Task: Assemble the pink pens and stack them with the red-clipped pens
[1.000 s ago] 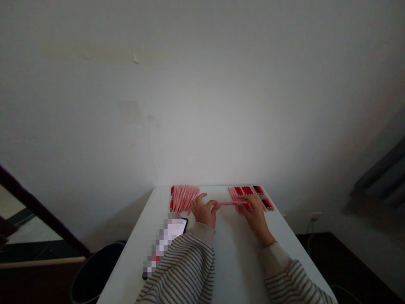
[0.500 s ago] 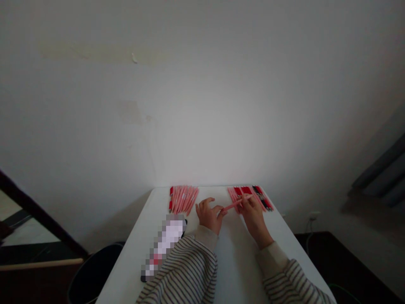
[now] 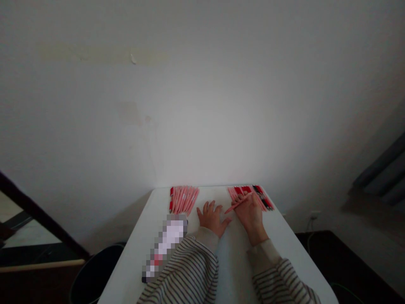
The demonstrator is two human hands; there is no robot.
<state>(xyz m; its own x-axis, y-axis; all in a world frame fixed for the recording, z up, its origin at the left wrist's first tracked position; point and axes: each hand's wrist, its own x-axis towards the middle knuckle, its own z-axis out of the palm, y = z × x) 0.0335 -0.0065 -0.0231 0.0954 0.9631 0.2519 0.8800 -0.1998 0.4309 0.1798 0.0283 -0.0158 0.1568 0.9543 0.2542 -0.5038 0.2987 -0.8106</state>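
Pink pen (image 3: 232,207) is pinched at a slant in my right hand (image 3: 252,216), lower end poking out toward my left hand (image 3: 211,218). Going left to right: dark bin (image 3: 95,274) down beside the white table (image 3: 232,274), then a pixelated phone (image 3: 169,238) just left of my left sleeve. Past its fingertips to the left there's a fanned bunch of pens (image 3: 185,199), mostly pink with red at the left edge. Left hand's fingers are spread apart, can't tell if they touch the tabletop. Beyond my right hand sit pink, red and black pens (image 3: 265,200), partly covered by it.
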